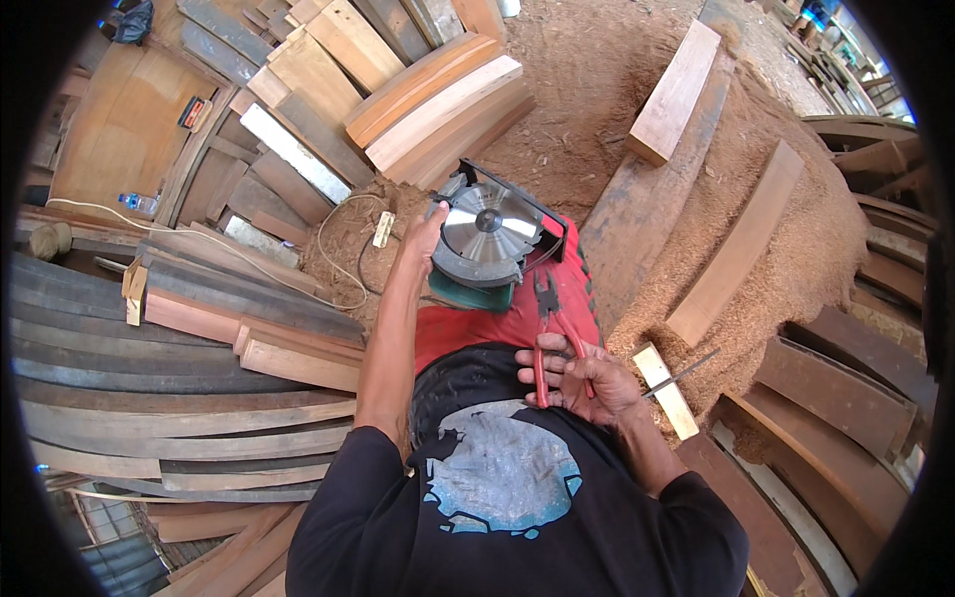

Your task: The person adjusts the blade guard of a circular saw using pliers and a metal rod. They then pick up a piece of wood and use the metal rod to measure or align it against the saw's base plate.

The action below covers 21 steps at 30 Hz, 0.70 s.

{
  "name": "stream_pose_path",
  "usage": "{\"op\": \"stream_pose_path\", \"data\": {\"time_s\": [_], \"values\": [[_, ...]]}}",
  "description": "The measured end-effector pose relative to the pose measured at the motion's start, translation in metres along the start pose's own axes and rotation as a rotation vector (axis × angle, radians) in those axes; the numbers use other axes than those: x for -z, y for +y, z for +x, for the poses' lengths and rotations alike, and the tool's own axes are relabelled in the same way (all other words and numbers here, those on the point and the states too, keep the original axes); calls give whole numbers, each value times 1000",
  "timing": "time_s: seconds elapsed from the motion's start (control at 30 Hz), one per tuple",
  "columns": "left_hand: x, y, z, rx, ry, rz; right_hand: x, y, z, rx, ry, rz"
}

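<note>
My left hand (426, 235) grips the edge of a circular saw (482, 237), whose toothed silver disc faces up over my red-clad leg (453, 333). My right hand (587, 378) holds red-handled pliers (547, 303), their dark jaws pointing up toward the saw just below its right side. Part of the saw's green body (468, 294) shows beneath the blade. A light wooden piece (671, 403) with a thin dark rod across it lies in the sawdust right of my right hand.
Stacked boards (169, 428) surround me at left and right. A plank (731, 244) and a pale beam (676, 90) lie around the sawdust pile (816, 229). A pale cord (229, 259) runs along the left. A plastic bottle (139, 203) lies at upper left; a person (816, 15) is far at upper right.
</note>
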<state>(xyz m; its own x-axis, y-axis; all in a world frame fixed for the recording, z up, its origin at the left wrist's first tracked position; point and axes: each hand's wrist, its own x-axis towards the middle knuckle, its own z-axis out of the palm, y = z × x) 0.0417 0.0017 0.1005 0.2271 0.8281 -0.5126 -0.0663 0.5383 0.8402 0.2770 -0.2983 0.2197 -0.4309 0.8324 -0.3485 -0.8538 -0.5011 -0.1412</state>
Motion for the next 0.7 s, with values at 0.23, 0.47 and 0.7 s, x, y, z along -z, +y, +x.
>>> {"op": "stream_pose_path", "data": {"time_s": [0.23,0.47,0.7], "values": [[0,4,8,70,25,-1,2,9,3,-58,-63,4],[9,-4,11,74,26,-14,6,8,3,-92,-91,-21],[12,-7,12,84,27,-20,14,11,12,-67,-134,29]]}}
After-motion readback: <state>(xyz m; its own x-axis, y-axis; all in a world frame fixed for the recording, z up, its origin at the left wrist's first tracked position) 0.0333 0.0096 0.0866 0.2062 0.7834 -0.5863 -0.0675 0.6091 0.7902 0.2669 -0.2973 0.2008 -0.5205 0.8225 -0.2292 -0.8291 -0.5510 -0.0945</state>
